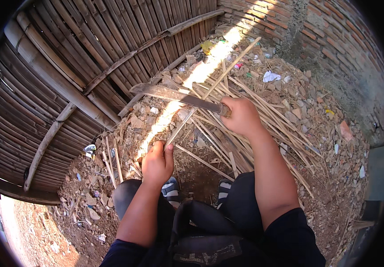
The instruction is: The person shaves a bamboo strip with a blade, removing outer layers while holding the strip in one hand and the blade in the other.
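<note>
My left hand (157, 162) is closed round the low end of a long thin pale bamboo strip (209, 91), thumb up along it, so the strip stays propped at a slant running from centre frame up to the sunlit patch near the top. My right hand (241, 116) is wrapped tight on the handle of a broad rusty-grey steel blade (174, 94); the blade lies across the strip w/ its flat tip pointing to the upper left, edge meeting the strip approx. mid-length, so one hand steadies and the other bears on it.

The strip looks dry, straw-coloured, narrow, straight, w/ a split-looking face. Below it sits a heap of similar pale bamboo slivers (254, 133) on the bare dirt ground (334, 200). A slatted bamboo fence (67, 66) fills the left; a red brick wall (325, 31) the upper right.
</note>
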Available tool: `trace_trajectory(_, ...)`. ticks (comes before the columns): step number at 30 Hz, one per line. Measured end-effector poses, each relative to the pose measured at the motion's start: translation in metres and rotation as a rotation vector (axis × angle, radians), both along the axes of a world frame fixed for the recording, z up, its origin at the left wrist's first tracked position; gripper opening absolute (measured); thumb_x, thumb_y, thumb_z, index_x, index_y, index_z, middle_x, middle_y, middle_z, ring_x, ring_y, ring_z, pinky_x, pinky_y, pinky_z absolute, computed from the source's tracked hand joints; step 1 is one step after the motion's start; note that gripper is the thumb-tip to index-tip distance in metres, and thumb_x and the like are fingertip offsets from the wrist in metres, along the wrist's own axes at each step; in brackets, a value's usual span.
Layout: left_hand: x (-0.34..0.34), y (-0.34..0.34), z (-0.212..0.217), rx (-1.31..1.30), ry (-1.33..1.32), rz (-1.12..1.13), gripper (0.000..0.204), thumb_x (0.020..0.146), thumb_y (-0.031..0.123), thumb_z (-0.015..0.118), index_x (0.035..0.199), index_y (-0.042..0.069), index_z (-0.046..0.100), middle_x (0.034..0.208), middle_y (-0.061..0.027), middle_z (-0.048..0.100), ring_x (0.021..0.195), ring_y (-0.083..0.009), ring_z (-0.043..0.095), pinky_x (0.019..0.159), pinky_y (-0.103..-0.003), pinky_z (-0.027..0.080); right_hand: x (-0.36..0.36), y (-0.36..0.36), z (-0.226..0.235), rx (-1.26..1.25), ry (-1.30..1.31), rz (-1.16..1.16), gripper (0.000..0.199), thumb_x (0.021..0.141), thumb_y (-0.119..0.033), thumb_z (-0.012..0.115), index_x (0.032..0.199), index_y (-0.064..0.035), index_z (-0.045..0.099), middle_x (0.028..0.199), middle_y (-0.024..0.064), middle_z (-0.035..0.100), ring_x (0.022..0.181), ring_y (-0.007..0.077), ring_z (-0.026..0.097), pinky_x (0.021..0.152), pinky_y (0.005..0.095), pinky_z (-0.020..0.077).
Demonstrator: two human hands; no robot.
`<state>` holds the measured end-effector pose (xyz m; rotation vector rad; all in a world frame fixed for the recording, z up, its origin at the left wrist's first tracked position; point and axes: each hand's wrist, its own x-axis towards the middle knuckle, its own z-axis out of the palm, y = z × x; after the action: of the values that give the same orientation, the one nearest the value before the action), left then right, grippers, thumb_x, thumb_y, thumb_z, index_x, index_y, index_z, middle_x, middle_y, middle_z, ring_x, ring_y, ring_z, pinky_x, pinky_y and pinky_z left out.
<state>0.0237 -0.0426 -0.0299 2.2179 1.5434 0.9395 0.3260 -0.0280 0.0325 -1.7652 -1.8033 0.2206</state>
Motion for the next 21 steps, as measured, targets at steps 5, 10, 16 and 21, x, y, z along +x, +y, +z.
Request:
trace_trajectory(5,-0.009,0.005,0.002,0.073,-0.041,-0.053,0.027,0.103,0.027,0.066,0.099,0.001,0.064,0.075,-0.0194,0.065,0.069,-0.0417,0.066,0.064,-0.048,0.050,0.030,0.011,-0.021,0.055,0.287,-0.147,0.032,0.081,-0.020,0.078,0.110,-0.0064,0.073,0.088,0.0193,0.074,0.085,0.0406,0.071,0.077,0.0456,0.0552)
trace_trajectory(10,-0.004,0.002,0.004,-0.027,-0.071,-0.042,0.029,0.102,0.028,0.068,0.101,0.000,0.064,0.073,-0.0181,0.064,0.065,-0.0372,0.064,0.062,-0.046,0.049,0.007,0.007,-0.014,-0.017,0.237,-0.141,0.031,0.082,-0.021,0.080,0.107,-0.0048,0.072,0.090,0.0190,0.074,0.086,0.0396,0.071,0.077,0.0444,0.0553)
trace_trajectory(16,-0.011,0.004,0.008,-0.009,-0.024,-0.064,0.028,0.101,0.031,0.068,0.101,0.003,0.064,0.075,-0.0169,0.068,0.065,-0.0367,0.068,0.061,-0.047,0.053,0.028,0.013,-0.028,0.042,0.277,-0.148,0.029,0.081,-0.019,0.080,0.104,-0.0045,0.073,0.091,0.0178,0.075,0.084,0.0377,0.071,0.079,0.0427,0.0553)
trace_trajectory(21,-0.009,0.004,0.000,-0.060,-0.012,-0.029,0.030,0.101,0.033,0.069,0.100,0.003,0.065,0.075,-0.0167,0.068,0.065,-0.0365,0.069,0.061,-0.047,0.053,0.014,0.016,-0.038,0.048,0.332,-0.192,0.031,0.083,-0.021,0.077,0.108,-0.0039,0.073,0.094,0.0196,0.075,0.089,0.0386,0.072,0.080,0.0439,0.0557)
